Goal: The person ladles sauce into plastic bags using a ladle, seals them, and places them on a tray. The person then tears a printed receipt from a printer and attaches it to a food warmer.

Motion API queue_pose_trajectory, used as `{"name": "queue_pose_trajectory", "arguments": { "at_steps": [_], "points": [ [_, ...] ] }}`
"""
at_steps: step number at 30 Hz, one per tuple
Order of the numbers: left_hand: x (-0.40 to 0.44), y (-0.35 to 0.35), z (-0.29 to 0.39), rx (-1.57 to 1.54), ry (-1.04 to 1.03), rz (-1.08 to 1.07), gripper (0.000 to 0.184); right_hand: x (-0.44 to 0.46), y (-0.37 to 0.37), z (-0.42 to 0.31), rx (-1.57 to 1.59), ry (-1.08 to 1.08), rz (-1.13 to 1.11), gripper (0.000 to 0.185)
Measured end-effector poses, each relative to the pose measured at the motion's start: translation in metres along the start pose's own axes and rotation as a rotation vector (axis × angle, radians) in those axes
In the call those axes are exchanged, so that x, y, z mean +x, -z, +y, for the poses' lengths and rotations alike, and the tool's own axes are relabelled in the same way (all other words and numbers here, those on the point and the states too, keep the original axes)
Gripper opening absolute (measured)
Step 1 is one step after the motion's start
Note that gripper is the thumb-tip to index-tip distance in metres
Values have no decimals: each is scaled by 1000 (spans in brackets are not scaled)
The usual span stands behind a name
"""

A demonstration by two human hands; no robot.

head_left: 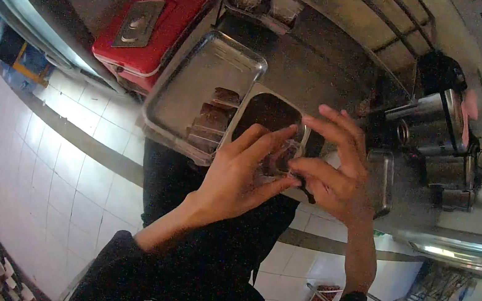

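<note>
Between my two hands is a small clear plastic package [284,155] with something dark reddish-brown inside; my fingers hide much of it. My left hand [235,171] holds it from the left, with thumb and forefinger closed around it. On its other side, my right hand [337,174] pinches the edge between thumb and forefinger, the other fingers raised. Below the hands lies a rectangular metal pan [256,90] with a dark brown surface inside. A larger metal tray [204,61] to the left holds several brown blocks [211,120] that look wrapped in clear plastic.
A red cooler box [164,20] stands left of the tray. Behind are clear-wrapped containers [284,7] on a rack. Metal pots [429,122] and a smaller metal tray [381,181] sit at the right. White floor tiles [66,155] show below left.
</note>
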State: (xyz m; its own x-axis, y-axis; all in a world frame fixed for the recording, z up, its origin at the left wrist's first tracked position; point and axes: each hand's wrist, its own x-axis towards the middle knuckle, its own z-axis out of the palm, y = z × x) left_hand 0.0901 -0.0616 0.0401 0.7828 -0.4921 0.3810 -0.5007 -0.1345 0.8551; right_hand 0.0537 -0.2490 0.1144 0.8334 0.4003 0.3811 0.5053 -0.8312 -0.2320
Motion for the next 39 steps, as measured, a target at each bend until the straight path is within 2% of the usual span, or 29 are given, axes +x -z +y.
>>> {"name": "queue_pose_trajectory", "arguments": {
  "at_steps": [4,7,19,22,25,27,29,31,33,35,37,39],
  "points": [
    [3,7,3,30,-77,150,92,10,6,6,70,-15,-24,23],
    [-2,12,6,41,-2,174,92,12,5,9,87,-61,-23,22],
    [-46,-8,7,-109,20,223,39,9,11,13,80,7,78,12],
    [-62,-6,-8,-141,-49,270,21,10,14,10,27,17,47,12],
    [-104,8,-31,-180,266,163,13,7,9,9,54,14,90,12],
    [-138,4,-65,-340,818,315,16,6,6,2,12,2,94,12],
    [-174,-5,-134,-546,1007,586,32,5,0,-10,-14,-23,87,11],
    [-199,-15,-209,-733,1127,752,57,3,-11,-25,-27,-50,66,10],
    [-189,-11,-243,-1242,1232,687,72,1,-31,-41,-29,-88,70,11],
    [-202,-30,-294,-1524,1033,505,69,-2,-50,-56,-20,-124,57,13],
    [-192,-32,-272,-1373,1158,581,66,-8,-70,-70,-1,-156,45,15],
    [-197,-26,-271,-1272,1138,516,60,-12,-92,-83,54,-224,33,14]
  ]
}}
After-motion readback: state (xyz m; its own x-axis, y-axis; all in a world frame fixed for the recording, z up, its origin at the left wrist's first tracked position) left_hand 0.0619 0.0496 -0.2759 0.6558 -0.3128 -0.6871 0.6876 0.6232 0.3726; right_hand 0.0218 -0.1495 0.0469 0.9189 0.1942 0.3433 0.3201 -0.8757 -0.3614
